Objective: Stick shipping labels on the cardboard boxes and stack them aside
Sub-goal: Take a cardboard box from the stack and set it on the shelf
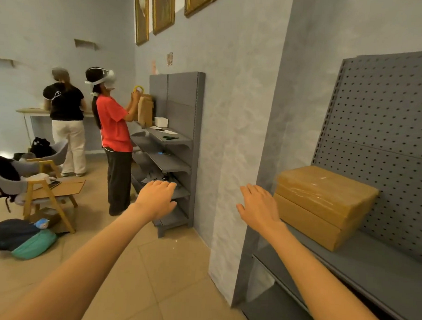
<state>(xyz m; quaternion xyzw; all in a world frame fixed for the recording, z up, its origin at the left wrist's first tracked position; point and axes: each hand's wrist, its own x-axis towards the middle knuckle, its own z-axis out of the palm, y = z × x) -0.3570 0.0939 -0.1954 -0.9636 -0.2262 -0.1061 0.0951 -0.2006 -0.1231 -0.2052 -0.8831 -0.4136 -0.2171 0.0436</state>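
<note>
Two brown cardboard boxes sealed with clear tape are stacked one on the other on a grey metal shelf at the right, against a pegboard back. No label shows on their visible faces. My right hand is stretched out flat with its fingers apart, just left of the stack and not touching it. My left hand is also held out open and empty, farther left, over the floor.
A blue wall pillar juts out between my shelf and a second grey shelf unit. Two people stand at the far left by that unit. Chairs and bags sit on the tiled floor at the left.
</note>
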